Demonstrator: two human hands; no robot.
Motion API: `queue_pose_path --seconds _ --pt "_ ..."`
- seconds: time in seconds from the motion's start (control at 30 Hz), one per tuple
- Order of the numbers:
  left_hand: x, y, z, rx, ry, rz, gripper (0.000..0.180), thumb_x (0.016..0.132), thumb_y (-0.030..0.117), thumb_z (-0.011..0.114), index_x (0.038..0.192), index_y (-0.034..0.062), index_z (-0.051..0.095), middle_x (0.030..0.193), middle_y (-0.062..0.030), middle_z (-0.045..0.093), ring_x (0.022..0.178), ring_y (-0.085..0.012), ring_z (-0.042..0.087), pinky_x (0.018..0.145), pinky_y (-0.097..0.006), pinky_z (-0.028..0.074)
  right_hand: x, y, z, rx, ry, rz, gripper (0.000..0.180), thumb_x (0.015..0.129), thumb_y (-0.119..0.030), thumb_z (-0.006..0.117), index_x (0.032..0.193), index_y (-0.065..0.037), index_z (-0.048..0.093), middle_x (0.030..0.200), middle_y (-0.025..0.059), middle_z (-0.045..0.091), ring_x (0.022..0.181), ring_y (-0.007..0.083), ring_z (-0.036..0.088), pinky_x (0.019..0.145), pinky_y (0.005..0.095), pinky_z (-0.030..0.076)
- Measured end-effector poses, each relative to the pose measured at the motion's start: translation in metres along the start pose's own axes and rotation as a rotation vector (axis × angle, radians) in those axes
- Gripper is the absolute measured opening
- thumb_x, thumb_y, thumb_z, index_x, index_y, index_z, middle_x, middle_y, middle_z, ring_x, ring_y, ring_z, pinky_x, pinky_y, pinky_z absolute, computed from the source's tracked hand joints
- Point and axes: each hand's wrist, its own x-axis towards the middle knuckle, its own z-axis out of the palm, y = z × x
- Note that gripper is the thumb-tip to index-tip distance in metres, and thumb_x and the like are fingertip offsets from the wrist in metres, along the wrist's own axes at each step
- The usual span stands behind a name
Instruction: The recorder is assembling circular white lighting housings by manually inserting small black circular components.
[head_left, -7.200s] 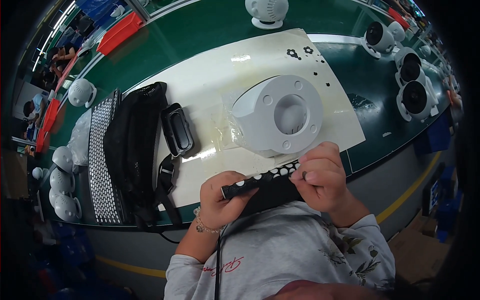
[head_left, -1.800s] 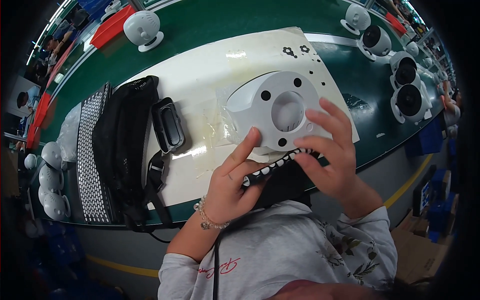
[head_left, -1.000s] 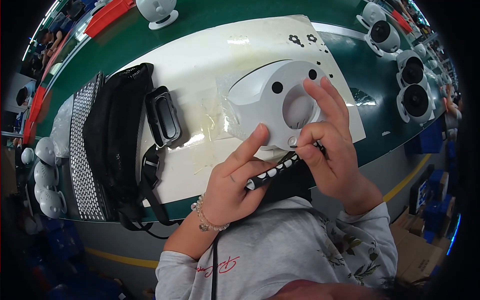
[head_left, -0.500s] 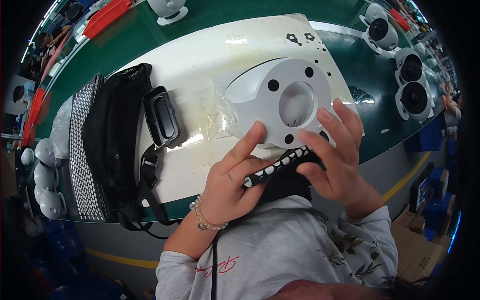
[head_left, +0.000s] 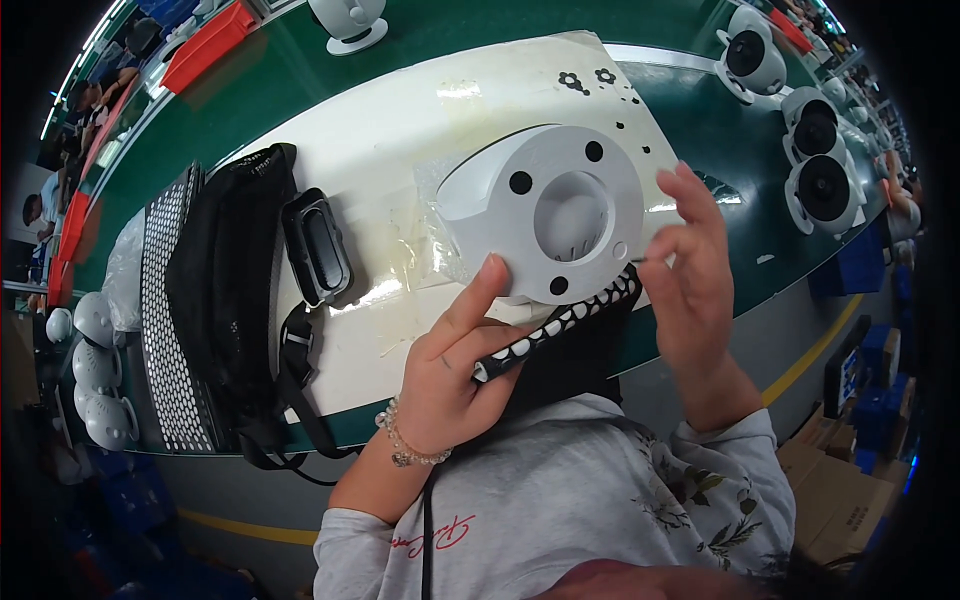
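Note:
A white rounded device lies on its side, its ring-shaped base facing up toward me. Three black round pads sit on that base around a central opening, and a bare round recess shows at its lower right. My left hand grips a curled black sheet with white round spots between its fingers. Its index finger rests against the base's lower left edge. Beside the recess, my right hand pinches a small dark piece, seen edge-on, probably a round pad.
A pale work mat covers the green table. To the left stand a black mesh bag, an open black case and a perforated sheet. Several white devices stand at the right, others at the far left.
My right hand has drawn back from the base, its thumb and index finger closing on the small dark piece. The recess, covered before, now shows. The base has shifted slightly left in view.

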Motion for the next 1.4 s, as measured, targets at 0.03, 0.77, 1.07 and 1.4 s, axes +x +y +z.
queue_pose_path --seconds 0.03,0.77,1.07,1.4 --pt "0.0 0.002 0.0 -0.031 -0.002 -0.024 0.025 0.063 -0.009 0.064 0.085 0.0004 0.056 0.132 -0.026 0.032 0.083 -0.0214 0.063 0.075 -0.027 0.047 0.002 0.002 -0.001 0.093 -0.03 0.102 0.007 0.078 -0.011 0.058 0.081 -0.006 0.054 0.125 0.0175 0.041 0.12 0.0321 0.034 0.098 0.041 0.026" --pt "-0.001 0.001 -0.009 -0.093 -0.012 -0.004 0.027 0.062 -0.007 0.062 0.088 0.001 0.059 0.13 -0.0236 0.036 0.081 -0.0226 0.063 0.072 -0.027 0.049 0.023 0.012 -0.005 0.952 -0.351 0.821 0.045 0.073 -0.013 0.06 0.112 0.003 0.044 0.103 0.0091 0.054 0.09 0.0139 0.053 0.08 0.0261 0.041" --pt "-0.024 -0.002 -0.051 -0.119 0.076 -0.225 0.03 0.062 -0.004 0.068 0.089 0.0011 0.055 0.126 -0.0277 0.039 0.11 -0.0314 0.049 0.089 -0.031 0.039 0.167 0.087 0.029 0.454 0.075 0.422 0.019 0.081 -0.01 0.05 0.097 -0.001 0.055 0.078 0.0047 0.055 0.073 0.0133 0.053 0.064 0.0262 0.043" --pt "-0.027 -0.003 -0.064 -0.232 0.046 -0.306 0.023 0.062 -0.002 0.067 0.083 -0.0001 0.059 0.116 -0.0327 0.045 0.087 -0.0262 0.062 0.081 -0.031 0.043 0.219 0.19 0.13 -1.015 -0.333 0.036 0.018 0.082 -0.013 0.046 0.087 -0.006 0.062 0.093 0.0114 0.059 0.086 0.0257 0.058 0.073 0.0357 0.047"
